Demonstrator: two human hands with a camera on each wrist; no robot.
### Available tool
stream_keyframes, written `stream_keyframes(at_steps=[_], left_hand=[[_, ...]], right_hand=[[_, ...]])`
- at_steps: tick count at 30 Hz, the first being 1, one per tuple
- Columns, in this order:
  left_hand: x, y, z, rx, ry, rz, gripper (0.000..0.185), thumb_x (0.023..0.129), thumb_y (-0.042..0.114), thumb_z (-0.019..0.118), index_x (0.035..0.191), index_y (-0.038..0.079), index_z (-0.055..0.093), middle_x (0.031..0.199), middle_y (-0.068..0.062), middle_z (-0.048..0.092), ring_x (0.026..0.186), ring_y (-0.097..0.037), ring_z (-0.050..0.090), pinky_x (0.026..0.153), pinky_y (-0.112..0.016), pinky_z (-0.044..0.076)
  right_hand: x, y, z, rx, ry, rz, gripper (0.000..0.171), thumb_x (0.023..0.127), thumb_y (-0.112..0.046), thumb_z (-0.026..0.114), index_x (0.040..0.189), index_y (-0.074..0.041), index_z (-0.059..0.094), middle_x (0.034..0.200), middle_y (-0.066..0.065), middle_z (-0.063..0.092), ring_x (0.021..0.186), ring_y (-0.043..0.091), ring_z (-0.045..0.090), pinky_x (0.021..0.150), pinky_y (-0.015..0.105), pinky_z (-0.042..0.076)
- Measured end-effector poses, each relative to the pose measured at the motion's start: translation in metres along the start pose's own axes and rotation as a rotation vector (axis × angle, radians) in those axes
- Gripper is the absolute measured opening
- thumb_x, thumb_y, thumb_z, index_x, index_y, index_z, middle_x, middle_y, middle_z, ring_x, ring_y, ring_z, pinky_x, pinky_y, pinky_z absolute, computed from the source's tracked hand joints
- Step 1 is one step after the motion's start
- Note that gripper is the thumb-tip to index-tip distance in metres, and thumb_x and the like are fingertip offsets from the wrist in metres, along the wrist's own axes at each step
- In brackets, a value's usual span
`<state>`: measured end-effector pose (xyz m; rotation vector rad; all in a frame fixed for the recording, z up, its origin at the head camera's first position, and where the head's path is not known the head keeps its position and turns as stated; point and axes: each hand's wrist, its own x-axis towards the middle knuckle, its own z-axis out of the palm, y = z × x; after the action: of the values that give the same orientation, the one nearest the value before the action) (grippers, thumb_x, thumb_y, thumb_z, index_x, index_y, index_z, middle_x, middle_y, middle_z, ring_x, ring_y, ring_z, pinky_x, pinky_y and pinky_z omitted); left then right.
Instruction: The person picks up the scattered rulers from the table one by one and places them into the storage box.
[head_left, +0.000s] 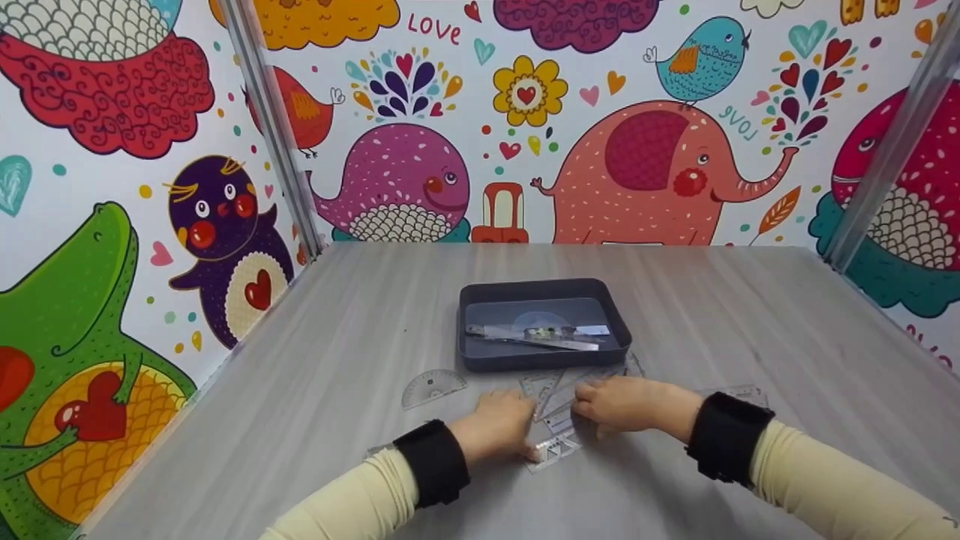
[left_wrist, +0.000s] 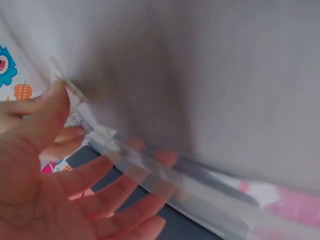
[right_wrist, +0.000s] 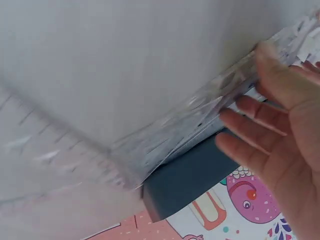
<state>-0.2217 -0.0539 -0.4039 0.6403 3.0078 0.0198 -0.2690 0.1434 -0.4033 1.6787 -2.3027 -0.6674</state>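
Note:
My left hand is low over the table, its thumb at the end of a clear plastic template with triangular cut-outs. In the left wrist view some fingertips show through clear plastic, with the thumb on its near edge. My right hand has its thumb and fingers about the edge of overlapping clear rulers. A clear set square lies between the hands. Blur hides which pieces overlap.
A dark grey tray stands just beyond the hands, with rulers in it. A clear protractor lies left of the left hand. Another clear ruler lies partly behind the right wrist. Printed panels wall the table.

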Motion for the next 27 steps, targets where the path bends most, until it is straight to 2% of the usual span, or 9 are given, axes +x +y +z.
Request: stream_keyframes(at_steps=[4, 6, 9, 12, 16, 18, 22, 27], left_hand=[[-0.006, -0.007, -0.003, -0.090, -0.004, 0.010, 0.051, 0.053, 0.047, 0.067, 0.089, 0.013, 0.054, 0.087, -0.002, 0.050, 0.082, -0.019, 0.046, 0.075, -0.033, 0.036], [-0.009, -0.010, -0.004, -0.133, -0.004, 0.010, 0.049, 0.054, 0.046, 0.067, 0.088, 0.014, 0.055, 0.085, -0.001, 0.049, 0.081, -0.017, 0.045, 0.075, -0.032, 0.036], [-0.012, -0.015, -0.004, -0.173, -0.002, 0.011, 0.054, 0.054, 0.044, 0.067, 0.096, 0.012, 0.056, 0.084, 0.000, 0.048, 0.079, -0.017, 0.044, 0.074, -0.031, 0.035], [-0.012, -0.018, -0.004, -0.208, -0.003, 0.011, 0.055, 0.055, 0.042, 0.068, 0.098, 0.011, 0.056, 0.085, -0.001, 0.050, 0.079, -0.017, 0.045, 0.074, -0.031, 0.036], [-0.012, -0.024, -0.007, -0.215, 0.013, 0.012, 0.053, 0.056, 0.040, 0.069, 0.098, 0.009, 0.056, 0.087, -0.002, 0.054, 0.081, -0.019, 0.048, 0.074, -0.032, 0.038], [-0.011, -0.027, -0.008, -0.218, 0.026, 0.011, 0.050, 0.056, 0.038, 0.069, 0.096, 0.009, 0.057, 0.088, -0.004, 0.056, 0.081, -0.020, 0.050, 0.074, -0.033, 0.039], [-0.011, -0.028, -0.008, -0.248, 0.053, 0.008, 0.043, 0.061, 0.032, 0.068, 0.095, 0.007, 0.057, 0.089, -0.006, 0.057, 0.082, -0.022, 0.051, 0.074, -0.033, 0.039], [-0.009, -0.028, -0.005, -0.253, 0.063, 0.017, 0.038, 0.062, 0.029, 0.066, 0.092, 0.007, 0.059, 0.087, -0.005, 0.057, 0.082, -0.021, 0.050, 0.074, -0.033, 0.039]], right_hand=[[-0.006, 0.001, 0.007, -0.135, 0.103, -0.093, 0.041, 0.068, -0.039, 0.059, 0.097, -0.011, 0.052, 0.086, -0.001, 0.050, 0.072, 0.011, 0.051, 0.061, 0.022, 0.043], [-0.009, 0.002, 0.011, -0.179, 0.159, -0.125, 0.040, 0.069, -0.039, 0.058, 0.097, -0.011, 0.052, 0.087, 0.000, 0.050, 0.073, 0.011, 0.051, 0.063, 0.021, 0.043], [-0.011, 0.002, 0.015, -0.218, 0.216, -0.148, 0.037, 0.071, -0.038, 0.056, 0.096, -0.010, 0.053, 0.088, 0.001, 0.050, 0.074, 0.012, 0.052, 0.065, 0.022, 0.043], [-0.012, 0.003, 0.017, -0.121, 0.228, -0.138, 0.035, 0.071, -0.036, 0.056, 0.095, -0.010, 0.054, 0.089, 0.002, 0.051, 0.077, 0.013, 0.052, 0.067, 0.024, 0.043], [-0.009, 0.013, 0.017, 0.143, 0.233, -0.094, 0.025, 0.073, -0.027, 0.057, 0.091, -0.011, 0.057, 0.087, 0.001, 0.052, 0.077, 0.012, 0.052, 0.068, 0.024, 0.042], [-0.007, 0.017, 0.018, 0.222, 0.231, -0.074, 0.021, 0.073, -0.023, 0.058, 0.090, -0.011, 0.058, 0.084, -0.001, 0.052, 0.075, 0.011, 0.052, 0.068, 0.024, 0.042], [-0.003, 0.023, 0.019, 0.244, 0.183, -0.057, 0.025, 0.066, -0.014, 0.059, 0.091, -0.011, 0.059, 0.080, -0.003, 0.051, 0.074, 0.010, 0.050, 0.066, 0.023, 0.042], [0.005, 0.027, 0.011, 0.277, 0.009, -0.036, 0.031, 0.061, -0.013, 0.062, 0.092, -0.014, 0.059, 0.080, -0.005, 0.049, 0.071, 0.007, 0.048, 0.062, 0.021, 0.041]])
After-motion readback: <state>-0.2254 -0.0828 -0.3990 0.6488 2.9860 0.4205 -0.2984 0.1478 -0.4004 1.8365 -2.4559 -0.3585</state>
